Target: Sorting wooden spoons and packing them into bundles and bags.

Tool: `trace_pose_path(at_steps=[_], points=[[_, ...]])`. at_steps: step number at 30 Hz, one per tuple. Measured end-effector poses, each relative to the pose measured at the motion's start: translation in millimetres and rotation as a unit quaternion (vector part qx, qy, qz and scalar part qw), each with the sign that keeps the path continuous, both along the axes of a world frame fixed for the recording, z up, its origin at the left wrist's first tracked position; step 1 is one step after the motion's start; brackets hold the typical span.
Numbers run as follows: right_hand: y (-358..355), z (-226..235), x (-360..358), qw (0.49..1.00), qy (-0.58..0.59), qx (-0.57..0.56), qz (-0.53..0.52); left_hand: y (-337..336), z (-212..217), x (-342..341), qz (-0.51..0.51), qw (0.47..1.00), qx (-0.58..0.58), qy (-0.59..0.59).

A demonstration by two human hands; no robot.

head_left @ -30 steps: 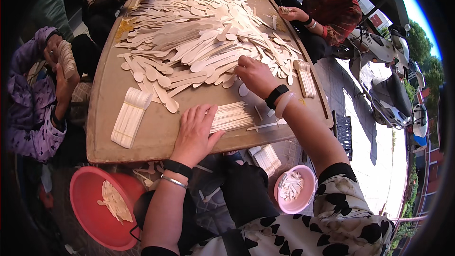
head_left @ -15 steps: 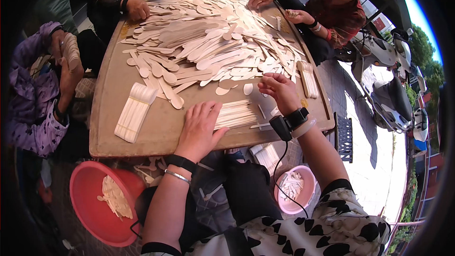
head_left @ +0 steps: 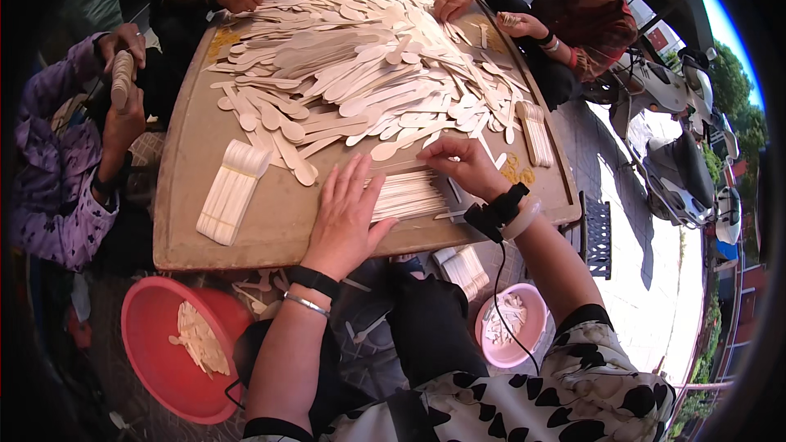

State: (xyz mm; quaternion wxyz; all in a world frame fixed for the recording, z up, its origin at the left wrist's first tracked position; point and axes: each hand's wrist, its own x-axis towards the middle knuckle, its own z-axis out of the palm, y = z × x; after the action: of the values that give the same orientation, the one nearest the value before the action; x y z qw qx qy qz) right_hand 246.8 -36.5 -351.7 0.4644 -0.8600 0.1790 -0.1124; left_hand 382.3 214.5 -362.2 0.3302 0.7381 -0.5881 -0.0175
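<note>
From up here I see my left hand (head_left: pixel 348 213) lying flat and open, palm down, on the tabletop (head_left: pixel 270 225), its fingers spread and their tips just touching the near end of a neat stack of flat wooden sticks (head_left: pixel 409 195). It grips nothing; it only presses down and steadies. My right hand (head_left: pixel 463 165) sits just beyond the far side of that same stack, fingers curled and pinched together at its upper edge, seemingly on a stick or two, though I cannot tell for certain whether anything is held between the fingertips. The stack lies between the two hands, its long axis running crosswise from my left hand toward my right wrist, so the sticks point left to right rather than away from me. The right hand is the nearer one to the loose heap of wooden spoons (head_left: pixel 368 74), which spreads away beyond both hands across the far half of the tabletop. Off to the left of my left hand, well apart, lies a second bundle of sticks (head_left: pixel 233 192), angled away from me. Below the tabletop edge, a red basin (head_left: pixel 155 360) sits under my left forearm and a pink bowl (head_left: pixel 512 327) under my right. Other people's hands work at the far rim.
</note>
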Motion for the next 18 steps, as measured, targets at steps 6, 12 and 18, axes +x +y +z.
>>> trace_pose_path(at_steps=[6, 12, 18], points=[[2.8, 10.0, 19.7, 0.995, 0.012, -0.091, -0.035, 1.9, -1.4, -0.4, -0.003, 1.000, 0.007, 0.024], [-15.2, 13.5, 45.1, 0.902, 0.014, -0.428, 0.046, -0.1, 4.0, -0.9, -0.003, 0.999, 0.003, 0.033], [-7.3, 26.0, 54.1, 0.909, 0.055, -0.405, 0.078, 2.4, 1.5, 0.9, 0.002, 0.999, 0.014, 0.031]])
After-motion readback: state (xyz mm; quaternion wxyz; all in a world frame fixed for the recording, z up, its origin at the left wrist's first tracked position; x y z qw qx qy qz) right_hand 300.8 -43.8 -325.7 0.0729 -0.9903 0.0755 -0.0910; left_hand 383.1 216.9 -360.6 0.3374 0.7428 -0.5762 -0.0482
